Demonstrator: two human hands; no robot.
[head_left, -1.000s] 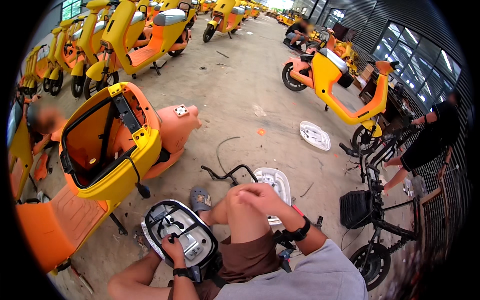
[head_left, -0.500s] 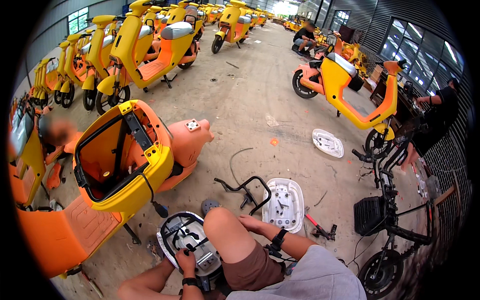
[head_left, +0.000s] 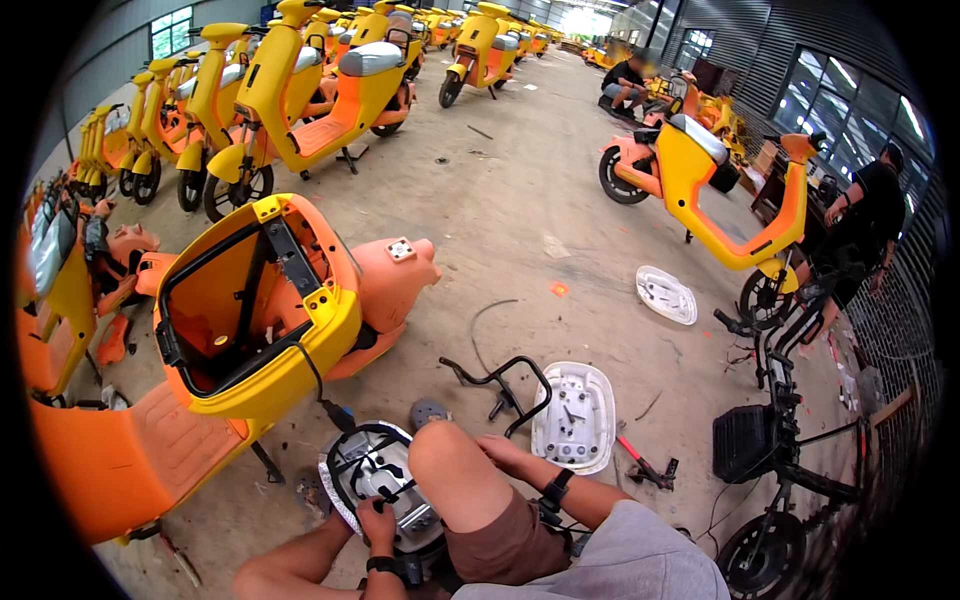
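Between my legs lies an upturned scooter seat [head_left: 413, 512] with a silvery grey underside, a pale rim and black straps across it. My left hand [head_left: 377, 521] is over its near left part, fingers curled closed around something small and dark that I cannot make out. Beside my raised knee is my right hand [head_left: 503, 452]; its fingertips are hidden behind the leg, so its grip does not show. A bent black metal tube bracket [head_left: 515, 393] lies on the floor just beyond it. To the right of that sits a white seat base [head_left: 574, 420] with small metal parts in it.
A yellow and orange scooter body [head_left: 262, 310] with its seat opening uncovered stands close at left. A red-handled tool [head_left: 640, 462] lies right of the white base. A black scooter frame [head_left: 780, 430] stands at right; another white shell [head_left: 666, 295] lies farther off. Two people work beyond.
The whole view has shifted slightly. The person at the far right has turned and lowered an arm. My hands stay in nearly the same places.
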